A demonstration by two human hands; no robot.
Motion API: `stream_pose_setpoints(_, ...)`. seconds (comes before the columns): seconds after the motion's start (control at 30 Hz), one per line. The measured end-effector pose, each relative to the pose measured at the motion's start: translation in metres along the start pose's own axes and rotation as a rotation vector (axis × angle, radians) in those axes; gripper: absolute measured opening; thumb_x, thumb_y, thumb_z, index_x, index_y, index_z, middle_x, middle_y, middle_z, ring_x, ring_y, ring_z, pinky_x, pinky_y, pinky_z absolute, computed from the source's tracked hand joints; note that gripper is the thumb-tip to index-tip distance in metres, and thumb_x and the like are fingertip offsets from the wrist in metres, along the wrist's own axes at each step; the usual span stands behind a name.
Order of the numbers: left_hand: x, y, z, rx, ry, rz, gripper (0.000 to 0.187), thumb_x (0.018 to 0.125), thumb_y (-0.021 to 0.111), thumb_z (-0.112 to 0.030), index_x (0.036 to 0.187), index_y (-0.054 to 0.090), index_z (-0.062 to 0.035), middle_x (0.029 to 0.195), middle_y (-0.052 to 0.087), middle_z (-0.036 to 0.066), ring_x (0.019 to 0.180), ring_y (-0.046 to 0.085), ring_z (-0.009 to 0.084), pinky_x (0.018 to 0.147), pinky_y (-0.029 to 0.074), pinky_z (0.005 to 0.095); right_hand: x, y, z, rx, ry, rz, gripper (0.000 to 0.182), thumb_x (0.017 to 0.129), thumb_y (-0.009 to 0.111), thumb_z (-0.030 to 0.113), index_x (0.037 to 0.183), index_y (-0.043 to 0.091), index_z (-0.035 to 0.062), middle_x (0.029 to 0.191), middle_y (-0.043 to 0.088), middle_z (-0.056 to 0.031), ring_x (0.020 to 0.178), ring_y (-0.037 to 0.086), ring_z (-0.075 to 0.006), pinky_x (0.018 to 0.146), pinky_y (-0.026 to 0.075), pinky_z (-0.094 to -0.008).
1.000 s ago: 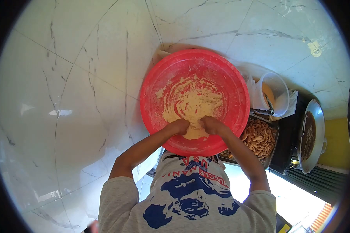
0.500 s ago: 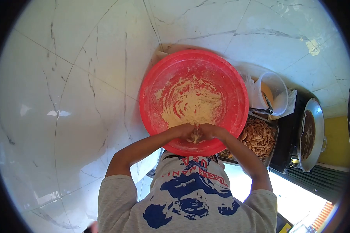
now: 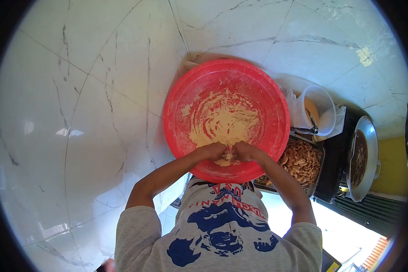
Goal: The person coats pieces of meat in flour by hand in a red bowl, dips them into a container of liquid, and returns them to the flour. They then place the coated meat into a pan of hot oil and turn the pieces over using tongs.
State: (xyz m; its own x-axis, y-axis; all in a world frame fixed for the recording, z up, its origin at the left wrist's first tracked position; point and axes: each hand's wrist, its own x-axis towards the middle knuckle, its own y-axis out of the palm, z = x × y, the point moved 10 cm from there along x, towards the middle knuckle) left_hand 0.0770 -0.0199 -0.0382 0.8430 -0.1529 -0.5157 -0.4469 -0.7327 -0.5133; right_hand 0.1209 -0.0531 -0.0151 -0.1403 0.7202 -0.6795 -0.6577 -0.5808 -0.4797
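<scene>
A wide red basin [image 3: 179, 97] holds pale yellow flour [image 3: 226, 120], spread and streaked over its bottom. Both hands are inside it, near the rim closest to my body. My left hand [image 3: 214, 152] has its fingers curled down toward the flour. Beside it, a small distance to the right, my right hand [image 3: 243, 152] is closed in the same way. Between and below them lies a small pale, floury clump [image 3: 225, 161]. The fingertips are mostly hidden, so I cannot make out what they grip.
Right of the basin stands a clear plastic tub [image 3: 324, 109] with yellowish contents and a dark-handled utensil. Below it, a metal tray [image 3: 322, 158] holds browned strips of food [image 3: 301, 163]. Farther right is a wide pan [image 3: 371, 136] with dark liquid. Marbled tiles [image 3: 109, 90] surround the basin.
My hands have moved slightly apart, and more of the pale clump shows between them. The flour, basin, tub and tray look the same.
</scene>
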Motion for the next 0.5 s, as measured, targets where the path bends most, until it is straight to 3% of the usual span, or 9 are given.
stream_pose_setpoints(0.07,0.005,0.002,0.012,-0.015,-0.02,0.051,0.032,0.075,0.071,-0.028,0.094,0.063,-0.0037,0.088,0.064,0.019,0.086,0.062,0.0338,0.075,0.048,0.0427,-0.005,-0.007,0.006,-0.01,0.018,-0.017,0.029,0.079,0.07,0.022,0.096,0.065,-0.0011,0.091,0.066,-0.0215,0.087,0.064,-0.0344,0.076,0.05,-0.0404)
stream_pose_setpoints(0.17,-0.008,-0.026,0.034,0.13,-0.223,-0.273,0.037,0.072,0.073,-0.027,0.098,0.061,-0.0025,0.096,0.063,0.02,0.089,0.061,0.0347,0.079,0.048,0.0441,-0.004,-0.024,-0.014,0.029,0.088,-0.353,0.03,0.081,0.065,0.019,0.105,0.06,0.0006,0.093,0.065,-0.0198,0.089,0.062,-0.0354,0.078,0.049,-0.0418)
stream_pose_setpoints(0.27,-0.023,-0.049,0.016,0.25,-0.092,-0.601,0.044,0.067,0.079,-0.028,0.093,0.06,0.0025,0.087,0.062,0.021,0.083,0.061,0.037,0.075,0.048,0.0422,-0.002,-0.036,-0.013,-0.165,-0.064,-0.564,0.034,0.083,0.061,0.016,0.113,0.057,0.0018,0.099,0.064,-0.0191,0.095,0.061,-0.0364,0.082,0.048,-0.0424)
stream_pose_setpoints(0.37,-0.004,-0.028,0.0,0.323,0.178,-0.449,0.05,0.064,0.081,-0.028,0.099,0.061,0.0015,0.091,0.064,0.021,0.088,0.062,0.0358,0.077,0.048,0.0422,0.01,-0.01,-0.02,-0.224,0.007,-0.374,0.036,0.079,0.065,0.019,0.11,0.059,0.0021,0.1,0.065,-0.0182,0.095,0.061,-0.0353,0.083,0.049,-0.0412)
stream_pose_setpoints(0.47,-0.007,-0.003,-0.013,0.105,-0.016,0.026,0.052,0.064,0.081,-0.026,0.106,0.061,-0.0007,0.095,0.065,0.02,0.091,0.063,0.0333,0.078,0.049,0.041,0.016,0.027,-0.022,-0.069,0.0,-0.01,0.034,0.073,0.066,0.022,0.1,0.064,0.0009,0.097,0.065,-0.0195,0.092,0.063,-0.0331,0.08,0.05,-0.0405)
stream_pose_setpoints(0.5,-0.006,0.002,-0.013,0.076,-0.018,0.056,0.049,0.064,0.08,-0.027,0.102,0.063,-0.0015,0.093,0.065,0.02,0.09,0.063,0.0332,0.077,0.049,0.0402,0.013,0.028,-0.018,-0.079,-0.012,0.025,0.036,0.072,0.068,0.024,0.101,0.064,0.0018,0.097,0.066,-0.0191,0.091,0.063,-0.033,0.079,0.05,-0.0397)
